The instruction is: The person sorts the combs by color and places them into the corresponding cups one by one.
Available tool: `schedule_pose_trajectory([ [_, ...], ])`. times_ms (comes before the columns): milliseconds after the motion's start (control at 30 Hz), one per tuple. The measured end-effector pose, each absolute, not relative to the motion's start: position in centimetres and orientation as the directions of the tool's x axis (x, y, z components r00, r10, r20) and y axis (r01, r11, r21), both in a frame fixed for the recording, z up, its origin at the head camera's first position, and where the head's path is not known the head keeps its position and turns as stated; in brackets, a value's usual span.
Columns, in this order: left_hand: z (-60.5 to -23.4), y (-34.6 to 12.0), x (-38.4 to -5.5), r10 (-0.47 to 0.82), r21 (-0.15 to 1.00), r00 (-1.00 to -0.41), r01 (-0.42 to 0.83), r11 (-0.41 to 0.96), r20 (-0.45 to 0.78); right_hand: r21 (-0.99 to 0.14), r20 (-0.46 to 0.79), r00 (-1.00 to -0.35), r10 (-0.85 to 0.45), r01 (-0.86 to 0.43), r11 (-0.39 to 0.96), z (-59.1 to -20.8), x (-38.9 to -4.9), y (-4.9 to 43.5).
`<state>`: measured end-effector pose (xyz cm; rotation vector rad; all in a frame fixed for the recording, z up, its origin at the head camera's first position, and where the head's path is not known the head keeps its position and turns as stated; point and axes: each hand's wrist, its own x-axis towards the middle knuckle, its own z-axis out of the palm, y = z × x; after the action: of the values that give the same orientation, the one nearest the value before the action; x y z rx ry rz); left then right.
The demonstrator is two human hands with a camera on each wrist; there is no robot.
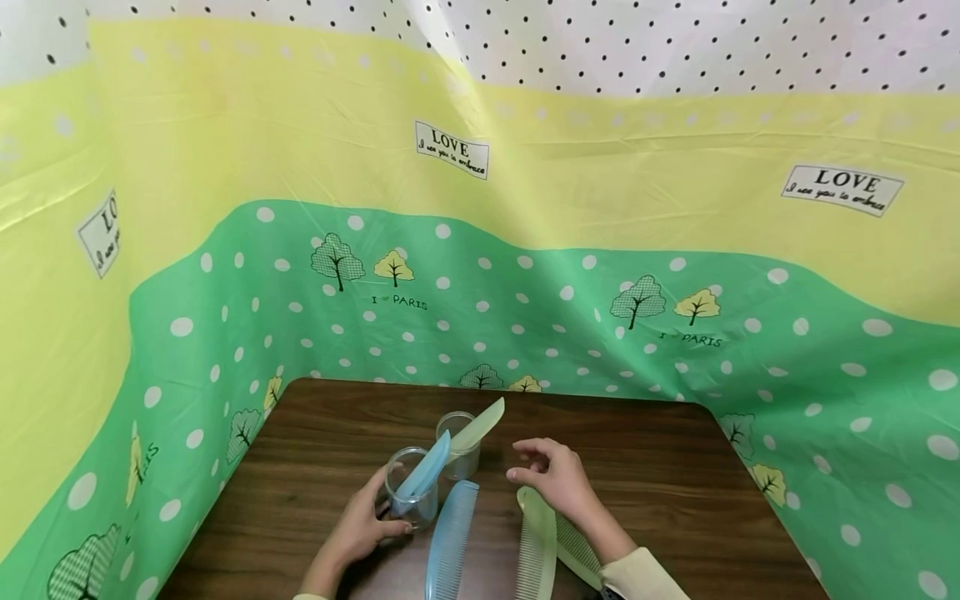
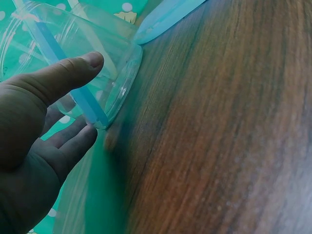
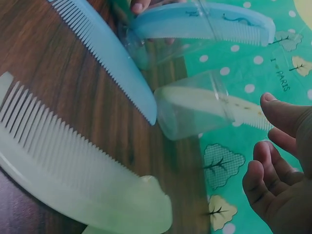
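The left hand (image 1: 362, 518) curls in a grip, while the right hand (image 1: 558, 477) hovers with loosely bent fingers (image 3: 254, 181).

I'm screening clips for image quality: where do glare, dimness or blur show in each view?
Head view: bright sheen on the curtain, two LOVE labels readable; left wrist view: left hand dimly lit, grain on the table soft, paler sheen toward the lower right; right wrist view: nearest green comb blurred at its rounded end, clear cup near the middle hazy.
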<state>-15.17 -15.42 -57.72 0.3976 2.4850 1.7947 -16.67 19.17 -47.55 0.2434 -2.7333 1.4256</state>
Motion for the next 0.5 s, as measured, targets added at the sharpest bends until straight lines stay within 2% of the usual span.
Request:
schedule_pose_trajectory([
  [300,-57.8,-15.5,-15.1,0.227,0.935,-0.969,0.168,0.313,0.099,-0.813,0.077,-0.993,-0.092,-0.116,0.57,-49.4,-16.6,20.2],
  [500,-57.8,-15.4,-15.2,0.231,0.937,-0.967,0.177,0.3,0.109,-0.787,0.097,-0.991,-0.095,-0.134,0.603,-50.5,-16.6,20.7],
])
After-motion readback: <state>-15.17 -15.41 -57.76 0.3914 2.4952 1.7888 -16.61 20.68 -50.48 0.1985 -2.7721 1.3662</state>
